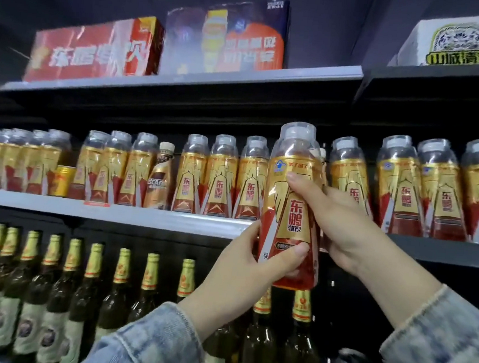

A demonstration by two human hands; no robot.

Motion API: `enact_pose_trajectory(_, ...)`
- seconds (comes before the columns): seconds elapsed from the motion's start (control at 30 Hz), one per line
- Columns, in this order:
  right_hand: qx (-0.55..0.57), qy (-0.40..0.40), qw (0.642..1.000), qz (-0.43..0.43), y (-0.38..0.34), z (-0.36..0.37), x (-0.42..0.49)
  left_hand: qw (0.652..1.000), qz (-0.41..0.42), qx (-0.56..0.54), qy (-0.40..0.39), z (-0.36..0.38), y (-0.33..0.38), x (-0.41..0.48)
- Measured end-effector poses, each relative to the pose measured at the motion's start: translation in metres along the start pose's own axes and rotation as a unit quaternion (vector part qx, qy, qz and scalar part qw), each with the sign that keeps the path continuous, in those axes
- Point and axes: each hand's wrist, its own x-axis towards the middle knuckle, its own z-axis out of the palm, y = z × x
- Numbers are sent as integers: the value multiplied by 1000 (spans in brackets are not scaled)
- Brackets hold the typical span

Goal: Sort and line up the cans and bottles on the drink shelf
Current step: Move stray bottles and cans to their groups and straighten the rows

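Hands in pale denim sleeves hold a gold-and-red plastic drink bottle (293,205) upright before the middle shelf (115,211): left hand (250,264) grasping its base, right hand (341,223) wrapped round its middle. Behind, matching gold-labelled bottles (221,177) stand in a row.

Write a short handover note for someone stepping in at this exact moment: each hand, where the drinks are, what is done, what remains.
Left hand grips the base of the gold-and-red bottle; right hand grips its side.
It is held in front of the middle shelf, by a gap in the row.
Done: most matching bottles stand lined up.
Left: seat this bottle; a brown bottle and a yellow can sit among the row, likely misplaced.
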Motion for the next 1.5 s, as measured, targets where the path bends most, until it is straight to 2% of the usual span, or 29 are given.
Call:
enact_pose_trajectory(0.2,-70,59,996,-12,-13,-5,25,998,26,-24,-42,-4,-16,40)
enact_pose_trajectory(0.33,-28,110,993,-24,-20,-18,43,993,63,16,-96,-5,-8,73)
enact_pose_trajectory(0.4,-31,135,990,-34,-24,-29,53,988,118,101,-21,-6,-6,103)
enact_pose_trajectory(0.47,-60,154,985,-52,-28,-44,62,946,177,259,81,-3,-1,144)
enact_pose_trajectory(0.53,-84,173,979,-74,-32,-56,69,886,203,400,118,5,6,181)
enact_pose_trajectory(0.67,-125,208,966,-95,-35,-81,83,785,175,592,60,26,16,233)
enact_pose_trajectory(0.73,-133,209,963,-100,-34,-89,88,757,162,632,47,32,19,242)
enact_pose_trajectory(0.77,-135,211,963,-102,-34,-92,90,761,161,626,52,33,19,242)
enact_pose_trajectory(0.87,-126,211,963,-108,-33,-95,95,811,197,545,85,36,14,244)
enact_pose_trajectory(0.93,-118,212,964,-106,-33,-94,99,813,246,513,122,33,12,242)
enact_pose_trajectory(1.03,-92,216,966,-105,-33,-86,107,793,300,495,188,23,9,234)
enact_pose_trajectory(1.1,-88,206,968,-114,-33,-80,112,803,312,456,223,13,9,231)
enact_pose_trajectory(1.2,-97,195,962,-163,-31,-75,118,862,300,319,257,-2,17,227)
enact_pose_trajectory(1.27,-169,218,936,-220,-27,-74,123,896,255,241,271,-11,30,226)
enact_pose_trajectory(1.33,-237,231,907,-262,-20,-70,128,914,213,213,273,-21,43,227)
enact_pose_trajectory(1.5,-244,190,913,-265,-9,-53,134,937,196,175,228,-32,51,214)
